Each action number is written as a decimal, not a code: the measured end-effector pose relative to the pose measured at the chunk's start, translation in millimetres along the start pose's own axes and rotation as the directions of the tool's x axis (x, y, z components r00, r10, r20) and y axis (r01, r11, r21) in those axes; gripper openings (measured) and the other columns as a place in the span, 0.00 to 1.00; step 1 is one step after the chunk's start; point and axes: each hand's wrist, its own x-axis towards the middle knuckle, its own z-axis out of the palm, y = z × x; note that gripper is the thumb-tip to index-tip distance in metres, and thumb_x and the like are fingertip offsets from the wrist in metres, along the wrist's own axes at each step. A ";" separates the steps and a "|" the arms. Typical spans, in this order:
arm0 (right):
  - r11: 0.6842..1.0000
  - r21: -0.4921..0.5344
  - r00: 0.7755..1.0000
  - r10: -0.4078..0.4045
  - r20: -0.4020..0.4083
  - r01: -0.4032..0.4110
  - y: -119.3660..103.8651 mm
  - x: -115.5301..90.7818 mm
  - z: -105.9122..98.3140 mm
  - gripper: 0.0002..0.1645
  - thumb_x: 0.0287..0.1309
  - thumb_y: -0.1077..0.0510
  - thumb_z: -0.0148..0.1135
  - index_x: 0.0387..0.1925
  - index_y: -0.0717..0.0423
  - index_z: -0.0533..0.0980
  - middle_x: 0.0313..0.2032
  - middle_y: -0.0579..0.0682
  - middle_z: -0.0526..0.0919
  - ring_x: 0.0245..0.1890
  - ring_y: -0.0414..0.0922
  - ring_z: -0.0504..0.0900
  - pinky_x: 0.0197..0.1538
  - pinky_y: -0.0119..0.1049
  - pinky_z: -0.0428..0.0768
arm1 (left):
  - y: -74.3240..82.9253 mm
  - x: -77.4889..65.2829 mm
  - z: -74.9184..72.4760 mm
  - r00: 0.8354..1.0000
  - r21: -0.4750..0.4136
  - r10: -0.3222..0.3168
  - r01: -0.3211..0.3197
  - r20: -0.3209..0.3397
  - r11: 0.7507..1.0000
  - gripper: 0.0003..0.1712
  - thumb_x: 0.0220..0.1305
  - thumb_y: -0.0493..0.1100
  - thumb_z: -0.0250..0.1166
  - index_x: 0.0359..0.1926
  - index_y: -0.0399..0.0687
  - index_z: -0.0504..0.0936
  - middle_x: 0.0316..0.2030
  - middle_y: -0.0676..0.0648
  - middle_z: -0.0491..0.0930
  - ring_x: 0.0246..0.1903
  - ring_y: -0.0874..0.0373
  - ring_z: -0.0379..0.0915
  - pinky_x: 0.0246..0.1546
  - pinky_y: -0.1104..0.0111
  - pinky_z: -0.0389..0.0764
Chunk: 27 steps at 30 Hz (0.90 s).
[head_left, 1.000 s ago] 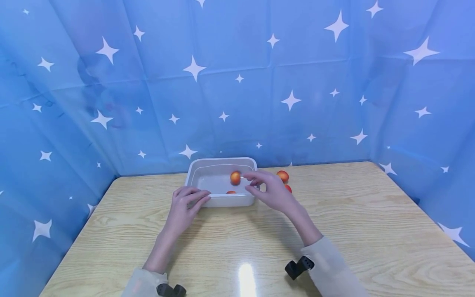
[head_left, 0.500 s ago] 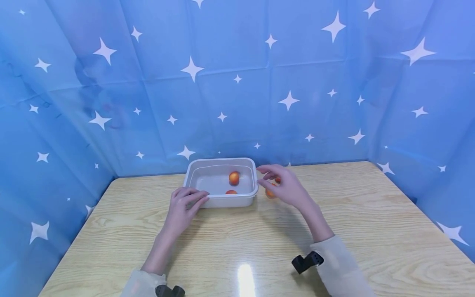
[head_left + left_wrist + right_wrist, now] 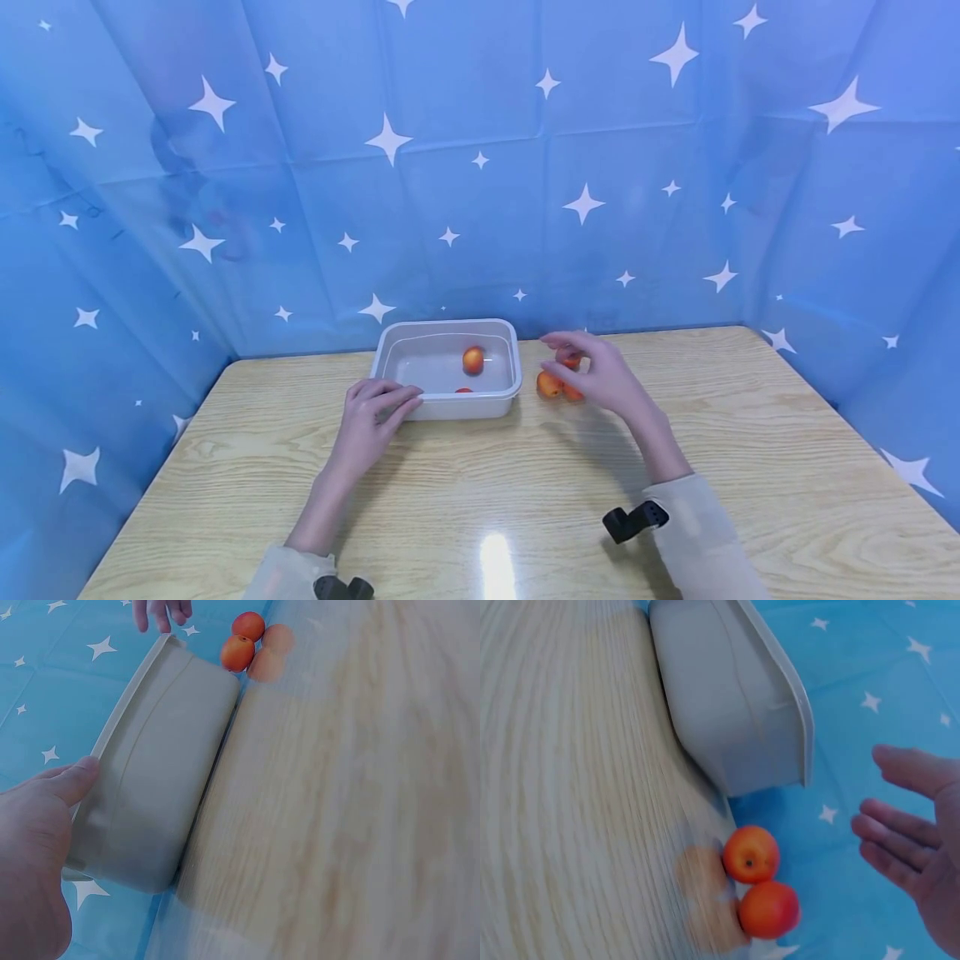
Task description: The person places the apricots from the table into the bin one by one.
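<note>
Head view: left hand [image 3: 372,413] pinches the tub [image 3: 465,407]; right hand [image 3: 603,377] hangs loose near fruits [image 3: 549,384].

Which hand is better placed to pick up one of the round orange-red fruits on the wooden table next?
Right, I'd say: the right hand holds nothing and hovers near the fruits beside the grey rectangular plastic tub. The left hand grips the tub's rim, farther from them.

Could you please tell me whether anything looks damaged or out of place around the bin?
Nothing stands out. The bin sits upright on the table, with two fruits inside and three others grouped beside it; no spill or damage shows.
</note>
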 end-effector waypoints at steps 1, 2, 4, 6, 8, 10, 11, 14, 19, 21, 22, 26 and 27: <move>1.000 -0.007 1.000 -0.005 0.010 0.005 1.8 -0.4 -1.2 0.22 0.62 0.58 0.72 0.57 0.58 0.80 0.42 0.53 0.84 0.40 0.49 0.82 0.49 0.55 0.81 | 0.0 0.1 0.0 1.000 0.000 0.001 -0.001 0.000 1.000 0.10 0.58 0.37 0.75 0.42 0.47 0.91 0.34 0.52 0.85 0.41 0.53 0.76 0.63 0.47 0.61; 1.000 -0.013 1.000 -0.008 0.019 0.008 3.6 -0.8 -2.4 0.23 0.61 0.59 0.72 0.57 0.58 0.80 0.43 0.52 0.84 0.41 0.50 0.82 0.49 0.56 0.81 | 0.1 0.1 0.1 1.000 0.000 0.001 -0.001 0.001 1.000 0.10 0.58 0.37 0.75 0.42 0.47 0.91 0.34 0.52 0.85 0.41 0.54 0.76 0.63 0.47 0.61; 1.000 -0.025 0.999 -0.007 0.039 0.008 7.6 -1.8 -4.5 0.23 0.61 0.59 0.72 0.57 0.59 0.80 0.44 0.53 0.84 0.43 0.54 0.82 0.50 0.56 0.81 | 0.0 0.2 0.2 1.000 0.000 0.002 -0.002 0.001 1.000 0.10 0.58 0.37 0.75 0.42 0.48 0.91 0.34 0.53 0.84 0.41 0.54 0.76 0.63 0.47 0.61; 0.999 -0.031 0.998 0.015 0.059 -0.013 12.0 -2.8 -6.3 0.24 0.61 0.59 0.72 0.58 0.58 0.79 0.46 0.54 0.84 0.45 0.56 0.81 0.51 0.57 0.80 | 0.0 0.2 0.2 1.000 -0.001 0.004 -0.004 0.000 1.000 0.10 0.58 0.37 0.75 0.42 0.47 0.91 0.34 0.52 0.84 0.41 0.53 0.76 0.63 0.46 0.61; 0.999 -0.033 0.996 0.046 0.070 -0.044 16.2 -3.8 -7.9 0.25 0.61 0.57 0.72 0.59 0.57 0.79 0.48 0.56 0.84 0.47 0.57 0.80 0.53 0.58 0.79 | -0.1 0.3 0.2 1.000 -0.002 0.003 -0.003 0.000 1.000 0.10 0.58 0.37 0.75 0.42 0.47 0.91 0.34 0.52 0.84 0.41 0.54 0.76 0.63 0.46 0.61; 0.997 -0.039 0.995 0.075 0.073 -0.072 20.3 -4.9 -9.1 0.26 0.61 0.55 0.73 0.60 0.55 0.79 0.50 0.57 0.84 0.49 0.56 0.79 0.54 0.57 0.78 | -0.1 0.3 0.3 1.000 -0.004 0.004 -0.004 0.001 1.000 0.10 0.58 0.37 0.75 0.42 0.47 0.91 0.34 0.52 0.84 0.41 0.53 0.76 0.63 0.46 0.61; 0.996 -0.037 0.994 0.086 0.072 -0.083 21.9 -5.4 -9.6 0.26 0.61 0.54 0.72 0.60 0.55 0.79 0.51 0.57 0.84 0.49 0.56 0.79 0.54 0.57 0.78 | -0.2 0.3 0.3 1.000 -0.005 0.005 -0.005 0.001 1.000 0.10 0.58 0.37 0.75 0.42 0.47 0.91 0.34 0.52 0.84 0.41 0.53 0.76 0.63 0.46 0.61; 0.995 -0.028 0.993 0.101 0.067 -0.099 26.2 -7.1 -11.1 0.25 0.62 0.53 0.72 0.59 0.55 0.79 0.52 0.59 0.83 0.49 0.56 0.80 0.53 0.55 0.78 | -0.6 0.1 0.4 1.000 -0.007 0.007 -0.007 -0.001 1.000 0.10 0.58 0.37 0.75 0.42 0.47 0.91 0.34 0.53 0.84 0.41 0.54 0.76 0.63 0.46 0.61; 0.992 -0.013 0.989 0.128 0.078 -0.128 34.7 -10.0 -11.9 0.25 0.62 0.54 0.72 0.59 0.55 0.80 0.54 0.57 0.83 0.47 0.53 0.80 0.52 0.51 0.78 | -2.2 -0.5 1.0 1.000 -0.013 0.016 -0.017 -0.009 1.000 0.10 0.57 0.37 0.76 0.42 0.47 0.91 0.34 0.53 0.84 0.41 0.54 0.77 0.63 0.45 0.61; 0.990 -0.016 0.986 0.138 0.089 -0.137 38.8 -10.9 -12.0 0.26 0.62 0.54 0.72 0.60 0.56 0.79 0.54 0.57 0.83 0.48 0.52 0.80 0.53 0.51 0.78 | -2.8 -0.6 1.2 1.000 -0.016 0.019 -0.019 -0.011 1.000 0.10 0.57 0.37 0.76 0.42 0.47 0.91 0.34 0.53 0.85 0.41 0.54 0.77 0.63 0.44 0.61; 0.990 -0.017 0.985 0.142 0.094 -0.141 40.4 -11.6 -12.2 0.26 0.62 0.54 0.72 0.60 0.56 0.79 0.55 0.57 0.82 0.48 0.52 0.80 0.53 0.51 0.78 | -3.0 -0.7 1.3 1.000 -0.017 0.020 -0.020 -0.012 1.000 0.10 0.57 0.37 0.76 0.42 0.47 0.91 0.34 0.53 0.85 0.41 0.54 0.77 0.63 0.44 0.61; 0.986 -0.032 0.981 0.165 0.104 -0.162 45.8 -14.0 -12.8 0.28 0.62 0.53 0.71 0.61 0.58 0.78 0.56 0.58 0.82 0.49 0.53 0.80 0.52 0.50 0.78 | -3.4 -0.8 1.3 1.000 -0.019 0.020 -0.020 -0.012 1.000 0.10 0.57 0.37 0.76 0.42 0.47 0.91 0.34 0.53 0.85 0.42 0.54 0.77 0.63 0.44 0.61; 0.985 -0.033 0.980 0.171 0.106 -0.168 46.7 -14.6 -12.9 0.28 0.62 0.53 0.71 0.62 0.58 0.78 0.56 0.59 0.82 0.49 0.53 0.80 0.52 0.50 0.78 | -3.5 -0.8 1.2 1.000 -0.018 0.020 -0.020 -0.012 1.000 0.10 0.57 0.37 0.76 0.42 0.47 0.91 0.34 0.53 0.85 0.42 0.54 0.77 0.63 0.44 0.62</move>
